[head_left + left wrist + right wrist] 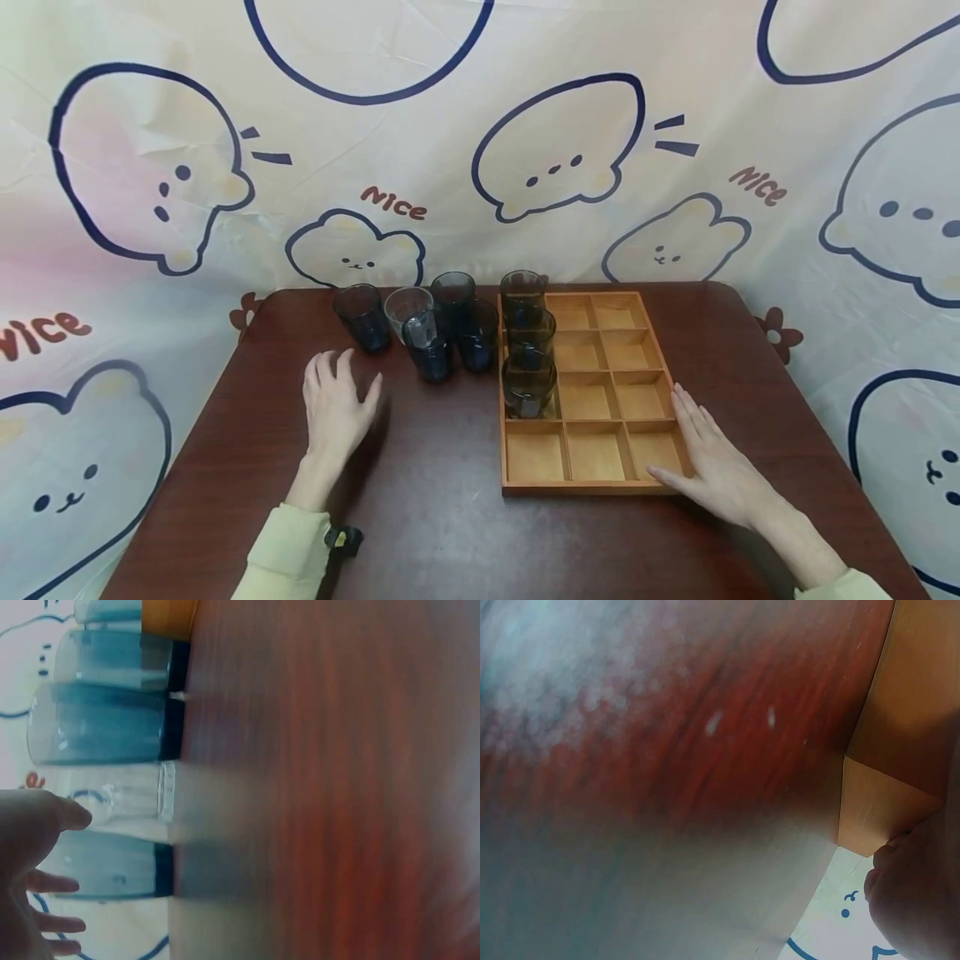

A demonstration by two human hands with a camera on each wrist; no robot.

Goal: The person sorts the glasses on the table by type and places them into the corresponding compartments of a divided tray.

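My left hand [333, 404] hovers above the left of the table with fingers spread and relaxed, holding nothing. Just beyond its fingertips stands a dark blue glass [363, 321], with a clear glass [401, 304] beside it. In the left wrist view the thumb overlaps the clear glass [139, 799], and the fingers the blue glass [120, 868]. My right hand [723, 467] rests at the right side of a wooden divided tray [592, 487], fingers straight along its edge and thumb over the front right corner. Tinted glasses [528, 387] stand in the tray's left column.
More blue glasses [431, 354] crowd together against the tray's left side, one [453, 292] farther back. A patterned cloth [525, 133] hangs behind the dark brown table [442, 517]. A small black device [343, 542] is strapped at the left cuff.
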